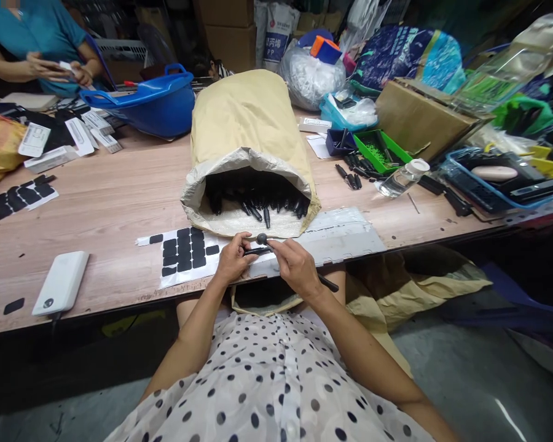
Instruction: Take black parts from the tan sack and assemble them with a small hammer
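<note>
My left hand [234,258] and my right hand [295,265] meet at the near table edge, both closed on a slim black rod-shaped part [260,245] with a small round knob at its top. The rod's tail sticks out past my right wrist. Just behind the hands lies a tan sack [249,141] on its side, its mouth open toward me and filled with several similar black parts [258,205]. Left of my left hand is a white sheet of black adhesive pads [184,253].
A white power bank [61,282] lies near the left front edge. A blue basin [152,104] stands at the back, and another person in teal [37,43] works at far left. Green tray [380,150], clear bottle [402,178] and boxes crowd the right.
</note>
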The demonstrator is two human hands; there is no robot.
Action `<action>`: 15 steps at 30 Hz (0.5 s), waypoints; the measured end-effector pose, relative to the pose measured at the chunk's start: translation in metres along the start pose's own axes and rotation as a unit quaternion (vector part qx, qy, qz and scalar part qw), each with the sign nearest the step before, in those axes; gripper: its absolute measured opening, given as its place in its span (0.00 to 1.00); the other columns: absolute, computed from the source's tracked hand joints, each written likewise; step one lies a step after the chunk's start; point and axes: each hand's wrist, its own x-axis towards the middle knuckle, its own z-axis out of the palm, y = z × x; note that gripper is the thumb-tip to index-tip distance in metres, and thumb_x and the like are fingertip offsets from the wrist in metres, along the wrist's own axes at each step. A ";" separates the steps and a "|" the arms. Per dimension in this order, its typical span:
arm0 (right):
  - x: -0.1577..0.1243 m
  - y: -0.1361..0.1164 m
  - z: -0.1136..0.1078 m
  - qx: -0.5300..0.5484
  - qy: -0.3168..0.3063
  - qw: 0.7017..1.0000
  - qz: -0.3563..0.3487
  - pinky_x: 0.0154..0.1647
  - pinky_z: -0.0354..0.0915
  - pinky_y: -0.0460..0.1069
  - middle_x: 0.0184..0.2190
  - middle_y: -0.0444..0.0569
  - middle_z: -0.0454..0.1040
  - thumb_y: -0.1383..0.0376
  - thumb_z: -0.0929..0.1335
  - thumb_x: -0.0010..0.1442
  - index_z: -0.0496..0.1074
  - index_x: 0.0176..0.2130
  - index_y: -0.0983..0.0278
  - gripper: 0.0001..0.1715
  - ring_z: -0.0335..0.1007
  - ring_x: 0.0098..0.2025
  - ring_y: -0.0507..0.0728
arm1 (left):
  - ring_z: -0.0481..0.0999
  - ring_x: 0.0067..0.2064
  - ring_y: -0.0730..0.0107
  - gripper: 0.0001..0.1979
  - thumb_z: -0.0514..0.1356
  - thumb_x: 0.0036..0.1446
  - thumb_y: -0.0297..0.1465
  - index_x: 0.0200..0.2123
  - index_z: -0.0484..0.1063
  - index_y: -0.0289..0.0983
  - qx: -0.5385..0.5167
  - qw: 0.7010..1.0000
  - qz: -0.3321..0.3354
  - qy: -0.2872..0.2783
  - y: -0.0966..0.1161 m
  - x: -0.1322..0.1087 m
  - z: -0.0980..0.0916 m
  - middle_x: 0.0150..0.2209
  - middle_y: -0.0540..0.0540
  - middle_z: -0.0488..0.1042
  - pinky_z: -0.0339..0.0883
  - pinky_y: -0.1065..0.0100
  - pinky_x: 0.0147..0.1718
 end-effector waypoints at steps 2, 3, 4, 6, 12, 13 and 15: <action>-0.004 0.000 0.001 -0.012 -0.018 1.000 -0.004 0.40 0.67 0.47 0.32 0.48 0.74 0.69 0.61 0.68 0.77 0.52 0.55 0.21 0.71 0.39 0.56 | 0.65 0.26 0.76 0.25 0.66 0.45 0.28 0.50 0.71 0.42 0.003 1.000 0.002 0.002 0.000 0.000 0.000 0.33 0.56 0.73 0.62 0.72 0.30; -0.005 0.000 0.002 -0.017 -0.023 1.000 -0.004 0.40 0.67 0.46 0.32 0.47 0.74 0.70 0.62 0.68 0.78 0.52 0.55 0.21 0.71 0.39 0.55 | 0.65 0.26 0.76 0.25 0.66 0.46 0.28 0.50 0.71 0.42 0.005 1.000 0.002 0.001 0.000 0.000 0.000 0.33 0.56 0.73 0.62 0.71 0.30; -0.006 0.001 0.002 -0.020 -0.022 1.000 -0.002 0.40 0.67 0.46 0.32 0.47 0.74 0.70 0.62 0.68 0.78 0.52 0.54 0.21 0.70 0.39 0.55 | 0.65 0.26 0.76 0.24 0.66 0.45 0.28 0.49 0.72 0.42 0.006 1.000 0.002 -0.001 0.000 0.000 0.000 0.33 0.56 0.73 0.62 0.71 0.30; -0.004 0.004 0.001 -0.022 -0.005 1.000 0.009 0.42 0.67 0.47 0.34 0.48 0.74 0.69 0.61 0.68 0.77 0.53 0.55 0.21 0.71 0.40 0.55 | 0.65 0.26 0.75 0.24 0.66 0.45 0.28 0.49 0.73 0.42 0.012 1.000 0.004 -0.006 0.001 0.000 -0.001 0.33 0.55 0.73 0.63 0.71 0.30; 0.020 0.042 -0.002 -0.077 0.046 0.994 0.069 0.41 0.65 0.49 0.36 0.50 0.74 0.67 0.61 0.68 0.77 0.51 0.57 0.20 0.69 0.41 0.58 | 0.69 0.30 0.71 0.17 0.66 0.45 0.27 0.42 0.78 0.40 0.061 0.997 0.048 -0.008 0.006 -0.001 -0.004 0.34 0.51 0.74 0.68 0.68 0.34; 0.023 0.050 0.000 -0.090 0.044 0.991 0.083 0.40 0.64 0.50 0.36 0.51 0.74 0.68 0.61 0.68 0.78 0.50 0.57 0.20 0.68 0.40 0.59 | 0.69 0.30 0.70 0.15 0.66 0.46 0.27 0.41 0.79 0.40 0.071 0.996 0.056 -0.007 0.006 -0.002 -0.004 0.34 0.50 0.74 0.68 0.67 0.34; 0.026 0.066 0.006 -0.116 0.039 0.987 0.102 0.38 0.62 0.51 0.35 0.51 0.74 0.69 0.62 0.66 0.78 0.48 0.59 0.19 0.66 0.39 0.59 | 0.70 0.30 0.70 0.12 0.66 0.46 0.28 0.38 0.80 0.40 0.084 0.994 0.067 -0.008 0.005 -0.001 -0.003 0.34 0.50 0.74 0.69 0.67 0.35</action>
